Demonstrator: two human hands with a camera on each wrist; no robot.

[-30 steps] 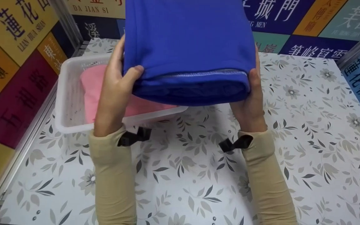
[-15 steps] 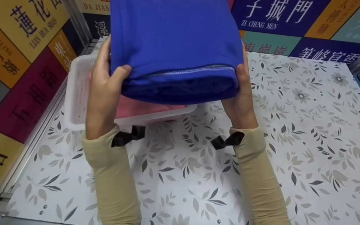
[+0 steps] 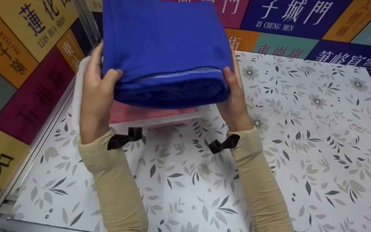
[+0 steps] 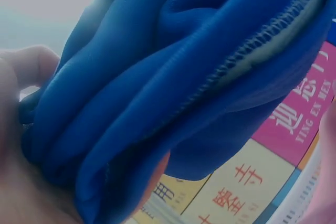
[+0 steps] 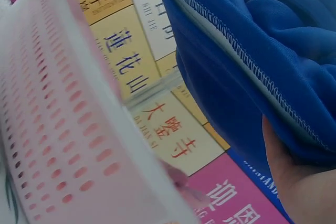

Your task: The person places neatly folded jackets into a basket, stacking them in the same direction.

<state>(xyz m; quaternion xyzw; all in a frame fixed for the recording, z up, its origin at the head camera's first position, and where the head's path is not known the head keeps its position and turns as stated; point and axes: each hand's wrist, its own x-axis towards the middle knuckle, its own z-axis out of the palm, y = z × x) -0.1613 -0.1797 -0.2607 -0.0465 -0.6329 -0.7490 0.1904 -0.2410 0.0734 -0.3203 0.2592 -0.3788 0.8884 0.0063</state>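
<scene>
A thick folded blue garment with a pale stitched seam along its near edge is held up in front of me. My left hand grips its left side, thumb on top. On the opposite side my right hand holds it, thumb against the seam's end. Soft folds of the blue cloth fill the left wrist view. Below and behind it stands a white plastic basket with folded pink cloth inside; the garment hides much of both. In the right wrist view the basket's slotted wall is beside the garment.
The table has a white cover with a grey leaf pattern. Panels with Chinese lettering rise along the back and left. A metal rail runs along the table's left edge.
The blue garment and both hands have shifted left in the head view, now covering more of the basket and pink cloth. Both hands keep their hold, and the view itself has turned slightly.
</scene>
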